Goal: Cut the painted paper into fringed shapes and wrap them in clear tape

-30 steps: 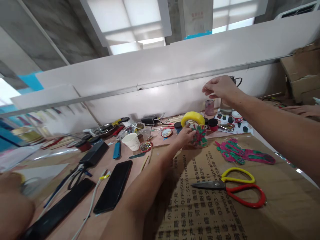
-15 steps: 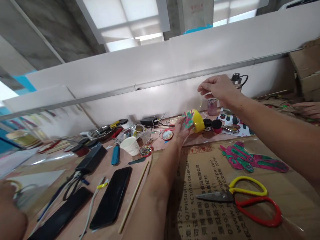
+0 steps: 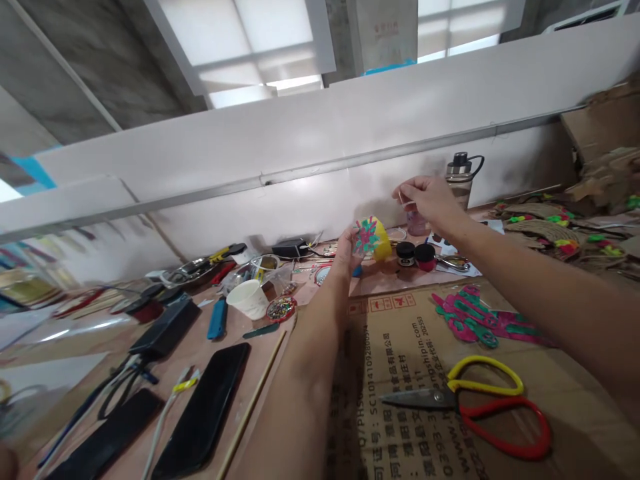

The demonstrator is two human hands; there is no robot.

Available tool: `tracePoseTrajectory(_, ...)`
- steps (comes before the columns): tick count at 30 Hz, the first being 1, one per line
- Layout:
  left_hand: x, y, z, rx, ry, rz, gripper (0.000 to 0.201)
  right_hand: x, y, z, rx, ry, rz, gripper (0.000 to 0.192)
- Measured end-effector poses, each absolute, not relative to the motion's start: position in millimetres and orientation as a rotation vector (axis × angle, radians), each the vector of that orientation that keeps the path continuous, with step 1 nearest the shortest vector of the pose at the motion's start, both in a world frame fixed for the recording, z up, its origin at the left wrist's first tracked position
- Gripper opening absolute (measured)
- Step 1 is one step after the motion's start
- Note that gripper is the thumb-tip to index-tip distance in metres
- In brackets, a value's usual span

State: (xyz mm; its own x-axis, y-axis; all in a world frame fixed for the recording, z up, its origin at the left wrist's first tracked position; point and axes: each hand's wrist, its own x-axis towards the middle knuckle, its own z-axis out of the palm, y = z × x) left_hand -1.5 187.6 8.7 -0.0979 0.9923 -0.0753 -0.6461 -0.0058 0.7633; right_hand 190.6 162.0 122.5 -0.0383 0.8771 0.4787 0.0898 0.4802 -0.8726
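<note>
Your left hand (image 3: 345, 250) grips the yellow tape roll (image 3: 376, 239); your right hand (image 3: 425, 198) pinches something thin I cannot make out. Hold tight; a loose grip could drop the roll onto the little paint jars (image 3: 415, 253).

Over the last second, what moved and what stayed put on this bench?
The left hand lifted the yellow ring with the pink-and-green piece off the bench and turned it upright. The right hand, fingers pinched, came down and in toward it; what it pinches is too small to tell. The scissors, phone and paper cup lie as before.
</note>
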Motion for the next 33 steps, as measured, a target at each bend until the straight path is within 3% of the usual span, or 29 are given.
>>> tracePoseTrajectory(10,-2,169,2,0.589,0.697,1.512,0.023,205,140,92,-0.833,-1.225,1.138,0.012)
tracePoseTrajectory(20,5,162,-13,0.561,0.570,1.529,0.021,224,138,71,-0.770,-1.164,1.176,0.016)
tracePoseTrajectory(28,7,153,-15,0.499,0.680,1.595,0.018,238,133,85,-0.874,-1.458,1.015,0.008)
tracePoseTrajectory(33,14,143,-17,0.439,0.815,1.737,0.009,239,126,90,-0.941,-1.581,1.006,0.014)
